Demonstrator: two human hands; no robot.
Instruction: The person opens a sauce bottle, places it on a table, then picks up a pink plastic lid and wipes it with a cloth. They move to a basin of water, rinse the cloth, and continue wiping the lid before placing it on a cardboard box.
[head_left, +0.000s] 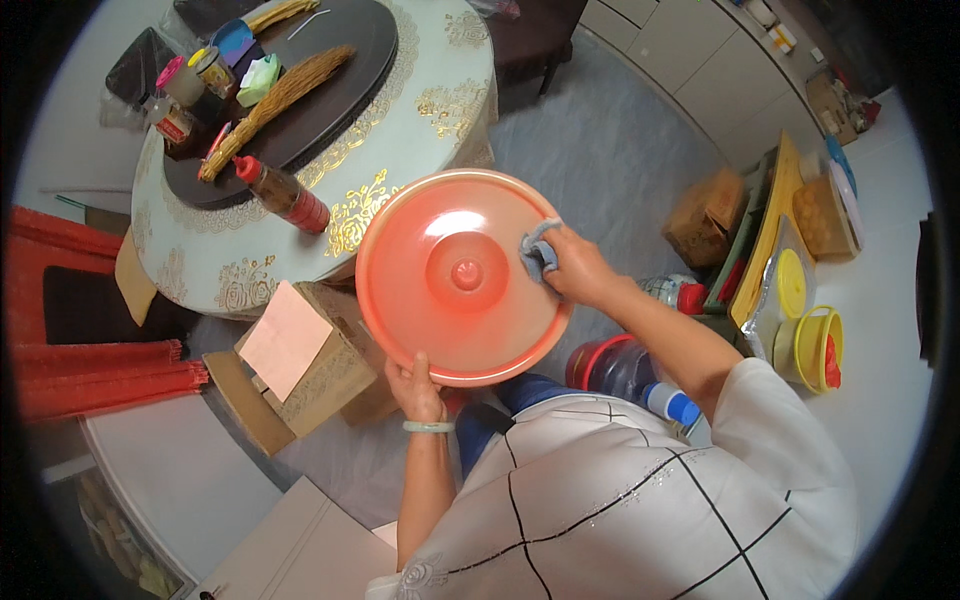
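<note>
In front of my body is a round, translucent orange-pink plastic lid (405, 300) with a small knob in a raised ring at its centre. My left hand (417, 391) grips its near rim, thumb on the upper face and the other fingers hidden beneath. A crumpled grey-blue cloth (540, 251) is bunched in my right hand (581, 270), pressed against the right part of the lid close to the rim. Past the lid's upper left edge, a red-capped sauce bottle (289, 196) stands on the round table (420, 150).
A dark turntable (360, 82) on the table bears a straw whisk broom (277, 105), jars and a tissue pack (259, 79). An open cardboard box (330, 375) sits lower left. To the right are a yellow bucket (787, 352), a cutting board (772, 210) and a large water bottle (622, 367).
</note>
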